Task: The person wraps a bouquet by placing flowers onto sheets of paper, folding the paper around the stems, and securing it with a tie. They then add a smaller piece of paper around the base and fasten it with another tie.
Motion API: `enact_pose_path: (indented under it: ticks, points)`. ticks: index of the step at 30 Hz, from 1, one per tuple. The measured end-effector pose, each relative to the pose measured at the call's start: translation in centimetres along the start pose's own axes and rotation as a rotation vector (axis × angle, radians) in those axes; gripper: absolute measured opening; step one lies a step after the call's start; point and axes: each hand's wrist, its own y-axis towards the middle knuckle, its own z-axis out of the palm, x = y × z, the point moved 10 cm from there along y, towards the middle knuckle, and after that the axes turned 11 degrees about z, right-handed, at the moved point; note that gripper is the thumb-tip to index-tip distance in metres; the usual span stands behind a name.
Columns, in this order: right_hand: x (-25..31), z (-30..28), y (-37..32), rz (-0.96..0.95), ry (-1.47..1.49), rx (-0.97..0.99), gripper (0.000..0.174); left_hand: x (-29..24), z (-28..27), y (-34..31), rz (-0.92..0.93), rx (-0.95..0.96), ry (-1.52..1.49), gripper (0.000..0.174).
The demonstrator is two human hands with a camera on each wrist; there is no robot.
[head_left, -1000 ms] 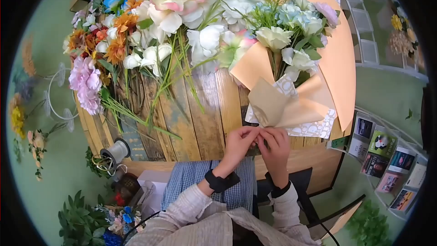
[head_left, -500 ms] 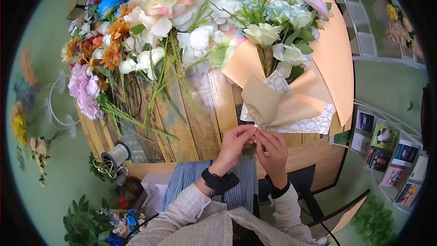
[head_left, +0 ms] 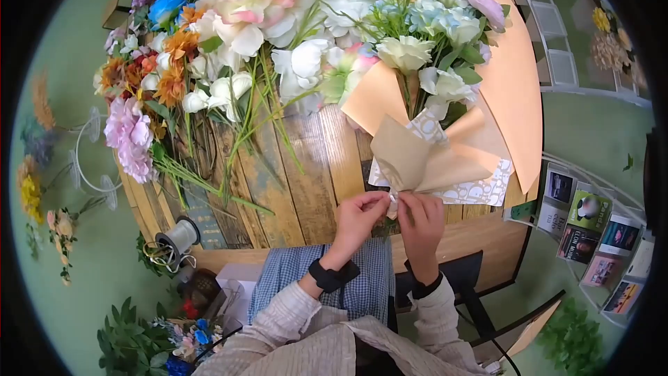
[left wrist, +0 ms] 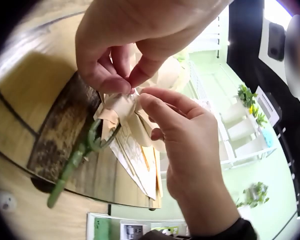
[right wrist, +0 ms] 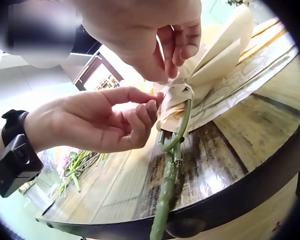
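Observation:
A bouquet of white, pale blue and lilac flowers [head_left: 445, 83] lies wrapped in tan paper [head_left: 400, 153] over white patterned paper [head_left: 487, 184]. Round its gathered neck runs a thin white tie [right wrist: 182, 88]. My left hand [head_left: 362, 219] pinches one end of the tie between thumb and forefinger at the left of the neck. On the other side, my right hand [head_left: 423, 223] pinches the tie too, its fingertips near the left ones. Below the neck, a green stem [right wrist: 166, 200] is bent into a loop and sticks out past the paper.
Loose flowers [head_left: 257, 7] in many colours cover the table's far left, stems toward me. A spool of white cord [head_left: 182, 233] sits at the left edge. Large peach paper sheets [head_left: 518, 97] lie at right. A magazine rack [head_left: 591, 230] stands beyond the table.
My hands were close together over the neck of the wrap; the fingertips have drawn slightly apart to either side, and the gathered paper end now shows between them. The head view shifted a little.

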Motion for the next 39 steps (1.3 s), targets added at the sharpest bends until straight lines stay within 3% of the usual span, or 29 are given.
enact_pose_path:
  ticks: [6,12,18,20,24,26,27,29,33,35,39]
  points:
    - [0.9,1.1,-0.1,-0.101,-0.119,0.038,0.019,-2.1,-0.4,0.2,0.179,0.003,0.29,0.016]
    - [-0.7,0.8,0.3,0.094,0.054,0.05,0.018,-3.5,0.3,-0.2,0.251,-0.055,0.415,0.015]
    - [-0.3,0.9,-0.1,0.051,0.054,0.087,0.019,-2.5,0.0,-0.8,0.219,-0.146,0.214,0.015]
    - [0.0,0.9,-0.2,0.043,0.063,0.082,0.019,-0.9,0.0,-0.9,0.113,-0.162,-0.042,0.016]
    - [0.3,0.6,-0.5,0.025,0.088,0.044,0.016,0.5,0.1,-0.8,0.028,-0.161,-0.222,0.018]
    - [-3.6,1.5,-1.1,0.444,0.299,0.104,0.011,1.4,0.5,-0.8,-0.024,-0.141,-0.294,0.018]
    - [-3.9,1.6,-1.2,0.444,0.3,0.103,0.011,1.4,0.6,-0.8,-0.024,-0.14,-0.293,0.018]
    - [-7.2,3.8,-2.9,0.824,0.695,0.171,0.009,1.3,0.8,-0.8,-0.009,-0.136,-0.292,0.019]
    - [-6.4,3.5,-2.4,0.794,0.547,0.183,0.01,1.3,0.6,-1.0,0.014,-0.167,-0.254,0.019]
    - [-2.7,1.3,-0.8,0.388,0.265,0.056,0.01,1.1,0.6,-1.1,0.005,-0.18,-0.227,0.019]
    - [-2.0,0.9,-0.8,0.315,0.162,0.05,0.011,0.9,0.7,-1.0,-0.006,-0.172,-0.238,0.019]
